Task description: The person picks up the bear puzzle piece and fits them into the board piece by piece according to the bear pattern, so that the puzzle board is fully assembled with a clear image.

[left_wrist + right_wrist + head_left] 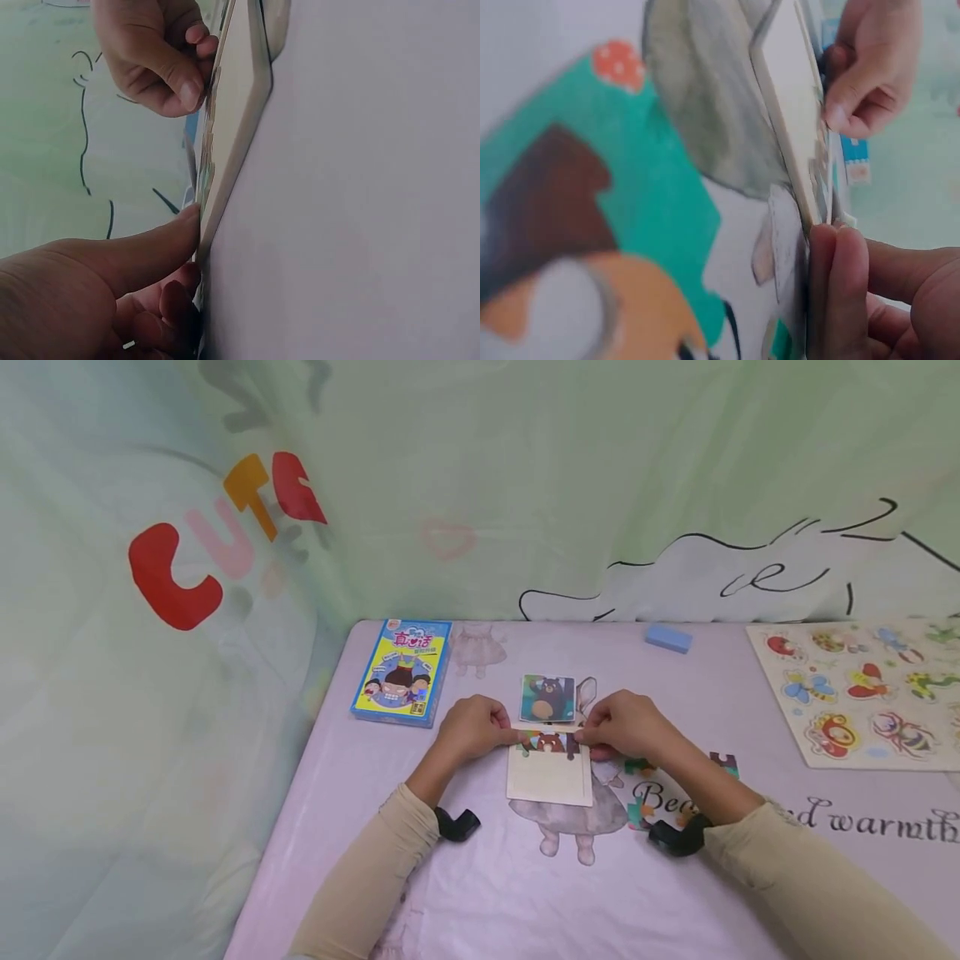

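Observation:
A small pale wooden puzzle board (550, 781) lies on the table, its top row filled with joined bear-face pieces (550, 742) and its lower part bare. My left hand (474, 727) grips the board's left edge, with the thumb on top by the row's left end. At the opposite edge my right hand (628, 724) pinches the upper right corner, thumb by the row's right end. In the left wrist view the left thumb (161, 244) presses on the board's rim. Just beyond the board is a square bear picture card (548, 697).
Loose puzzle pieces (637, 814) lie right of the board, partly behind my right forearm, with another piece (723, 764) beyond it. A yellow-and-blue card box (402, 672) stands at back left, a blue block (668, 639) at the back, and an insect puzzle board (870, 693) at right.

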A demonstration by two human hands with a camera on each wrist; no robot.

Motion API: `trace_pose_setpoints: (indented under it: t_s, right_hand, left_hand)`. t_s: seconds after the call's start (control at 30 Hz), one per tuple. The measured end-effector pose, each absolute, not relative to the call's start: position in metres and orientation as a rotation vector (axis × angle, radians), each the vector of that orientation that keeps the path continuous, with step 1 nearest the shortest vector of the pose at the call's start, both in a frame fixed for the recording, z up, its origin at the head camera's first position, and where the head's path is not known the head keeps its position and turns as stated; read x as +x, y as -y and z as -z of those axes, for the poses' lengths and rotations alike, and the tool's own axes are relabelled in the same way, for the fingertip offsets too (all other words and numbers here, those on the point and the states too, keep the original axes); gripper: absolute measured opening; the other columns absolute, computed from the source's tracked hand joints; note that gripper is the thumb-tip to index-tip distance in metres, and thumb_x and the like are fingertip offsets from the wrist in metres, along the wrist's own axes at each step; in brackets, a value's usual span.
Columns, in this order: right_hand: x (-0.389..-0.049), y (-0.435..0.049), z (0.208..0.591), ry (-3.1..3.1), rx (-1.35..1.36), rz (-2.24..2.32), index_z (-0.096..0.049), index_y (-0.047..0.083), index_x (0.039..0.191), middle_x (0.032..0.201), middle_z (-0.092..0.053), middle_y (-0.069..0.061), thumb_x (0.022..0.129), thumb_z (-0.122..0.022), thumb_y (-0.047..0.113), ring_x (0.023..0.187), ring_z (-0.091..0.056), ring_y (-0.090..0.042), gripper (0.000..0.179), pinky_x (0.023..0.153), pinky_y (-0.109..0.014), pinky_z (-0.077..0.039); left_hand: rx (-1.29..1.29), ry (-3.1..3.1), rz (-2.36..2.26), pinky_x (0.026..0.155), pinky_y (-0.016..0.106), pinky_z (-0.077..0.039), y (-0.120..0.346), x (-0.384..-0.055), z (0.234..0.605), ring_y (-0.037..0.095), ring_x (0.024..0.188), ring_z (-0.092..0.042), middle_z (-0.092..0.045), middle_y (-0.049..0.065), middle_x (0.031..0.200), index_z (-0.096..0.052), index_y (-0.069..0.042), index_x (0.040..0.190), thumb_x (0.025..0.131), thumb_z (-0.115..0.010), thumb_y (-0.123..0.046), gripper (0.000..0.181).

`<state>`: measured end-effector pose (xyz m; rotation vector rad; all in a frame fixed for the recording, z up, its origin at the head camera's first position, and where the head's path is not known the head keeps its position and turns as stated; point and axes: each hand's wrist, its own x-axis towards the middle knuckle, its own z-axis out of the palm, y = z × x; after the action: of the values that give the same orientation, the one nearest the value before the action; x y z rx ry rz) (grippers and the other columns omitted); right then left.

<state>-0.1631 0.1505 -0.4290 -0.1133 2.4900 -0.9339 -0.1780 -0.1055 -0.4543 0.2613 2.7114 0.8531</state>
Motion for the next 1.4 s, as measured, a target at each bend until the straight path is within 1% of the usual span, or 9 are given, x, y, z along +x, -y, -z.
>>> trace_pose_setpoints:
  t_s: [0.2,0.33,0.6,0.7,0.83,1.0,1.2,1.4]
  right_hand:
    - [-0.163,-0.167,0.420,-2.516,-0.126,0.980,-0.072,0.007,0.094,0.073,-0.065,-0.002,0.093,-0.075,0.029,0.065,-0.063,-0.015,0.022,0.062,-0.031,-0.046]
    - [-0.163,-0.179,0.413,-2.562,-0.154,0.962,-0.072,0.008,0.098,0.078,-0.067,-0.003,0.092,-0.075,0.030,0.070,-0.061,-0.018,0.023,0.063,-0.032,-0.047]
    - [-0.158,-0.208,0.414,-2.651,-0.227,0.824,-0.076,0.014,0.097,0.086,-0.069,0.000,0.088,-0.079,0.035,0.082,-0.055,-0.021,0.023,0.066,-0.032,-0.043]
    - [-0.155,-0.218,0.414,-2.633,-0.242,0.808,-0.077,0.014,0.097,0.086,-0.070,0.000,0.088,-0.080,0.035,0.082,-0.056,-0.021,0.023,0.066,-0.032,-0.044]
    - [-0.151,-0.224,0.415,-2.591,-0.278,0.773,-0.077,0.016,0.097,0.081,-0.069,0.003,0.088,-0.080,0.033,0.079,-0.056,-0.019,0.020,0.069,-0.033,-0.044]
    - [-0.149,-0.227,0.421,-2.559,-0.318,0.767,-0.077,0.017,0.097,0.081,-0.068,0.004,0.088,-0.079,0.028,0.077,-0.057,-0.018,0.015,0.070,-0.033,-0.045]
    - [-0.151,-0.226,0.427,-2.528,-0.306,0.765,-0.075,0.016,0.096,0.084,-0.065,0.001,0.085,-0.082,0.030,0.075,-0.056,-0.017,0.019,0.067,-0.033,-0.044]
    - [-0.152,-0.227,0.429,-2.533,-0.356,0.748,-0.074,0.016,0.094,0.084,-0.062,0.000,0.081,-0.086,0.029,0.075,-0.054,-0.017,0.022,0.066,-0.033,-0.042]
  left_hand:
    - [0.285,-2.710,-0.839,0.059,0.027,-0.035,0.105,-0.178,0.455,0.013,0.065,-0.050,-0.053,-0.004,0.063,-0.064,-0.018,0.073,0.080,-0.086,-0.045,0.035]
    - [0.280,-2.705,-0.850,0.060,0.028,-0.035,0.105,-0.178,0.455,0.014,0.065,-0.051,-0.054,-0.003,0.064,-0.064,-0.018,0.075,0.080,-0.086,-0.044,0.035]
    - [0.297,-2.704,-0.855,0.060,0.028,-0.036,0.106,-0.180,0.457,0.014,0.065,-0.051,-0.054,-0.003,0.065,-0.064,-0.018,0.075,0.080,-0.085,-0.045,0.034]
    - [0.307,-2.708,-0.857,0.060,0.028,-0.036,0.106,-0.180,0.457,0.014,0.065,-0.051,-0.054,-0.004,0.065,-0.064,-0.018,0.075,0.080,-0.085,-0.045,0.035]
    - [0.303,-2.712,-0.847,0.061,0.028,-0.036,0.107,-0.180,0.458,0.014,0.066,-0.051,-0.054,-0.003,0.065,-0.064,-0.018,0.075,0.081,-0.084,-0.046,0.034]
    - [0.290,-2.711,-0.848,0.061,0.029,-0.036,0.107,-0.179,0.457,0.015,0.067,-0.051,-0.055,-0.003,0.065,-0.065,-0.018,0.075,0.081,-0.084,-0.045,0.034]
    - [0.277,-2.702,-0.850,0.060,0.028,-0.036,0.106,-0.179,0.457,0.014,0.066,-0.051,-0.054,-0.003,0.065,-0.065,-0.018,0.076,0.081,-0.085,-0.045,0.034]
    - [0.271,-2.692,-0.856,0.060,0.027,-0.035,0.105,-0.178,0.455,0.014,0.065,-0.051,-0.054,-0.003,0.065,-0.065,-0.017,0.076,0.080,-0.085,-0.045,0.034]
